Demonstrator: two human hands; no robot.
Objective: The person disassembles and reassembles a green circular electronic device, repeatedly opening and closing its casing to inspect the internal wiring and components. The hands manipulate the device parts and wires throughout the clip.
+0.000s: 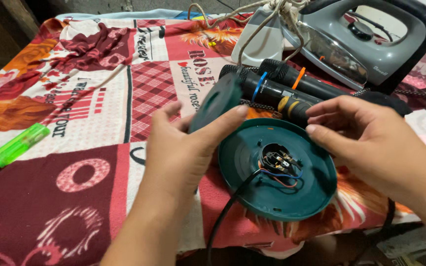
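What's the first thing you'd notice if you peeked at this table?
Right in the middle sits a round dark green base, opened up so small red, blue and black wires show in its hollow. The left hand lifts a smaller green cover just above it, while the right hand rests at the base's far edge. A grey clothes iron stands at the back right, and a bright green lighter lies far left on the patterned blanket.
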